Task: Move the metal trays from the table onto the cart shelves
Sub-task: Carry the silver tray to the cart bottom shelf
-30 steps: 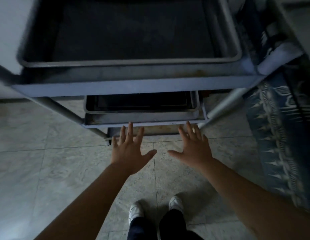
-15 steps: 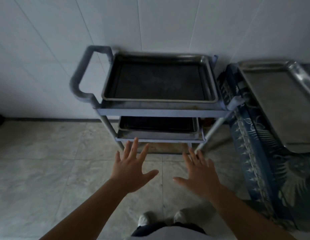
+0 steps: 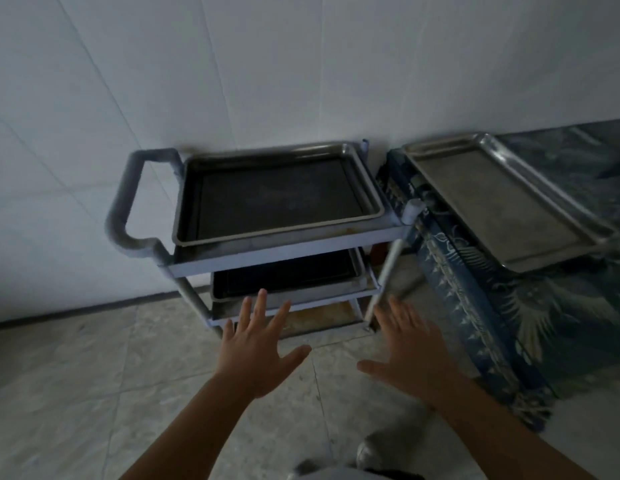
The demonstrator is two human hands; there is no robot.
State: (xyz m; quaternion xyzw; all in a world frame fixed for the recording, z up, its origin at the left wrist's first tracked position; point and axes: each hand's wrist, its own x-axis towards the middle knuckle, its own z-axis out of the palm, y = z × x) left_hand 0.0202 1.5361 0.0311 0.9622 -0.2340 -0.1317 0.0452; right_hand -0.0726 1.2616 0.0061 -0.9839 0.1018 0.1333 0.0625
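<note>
In the head view the person is straightening up and backing off from the cart (image 3: 267, 251), so a tabletop (image 3: 481, 306) at three o'clock is now showing one tray (image 3: 502, 202) left. Both the left hand (image 3: 258, 351) and right hand (image 3: 409, 355) are hovering wide and empty, their grip holding nothing, while the top tray (image 3: 277, 195) and middle tray (image 3: 284, 275) are already sitting on shelves at twelve o'clock, so the last tray is likely coming next.
</note>
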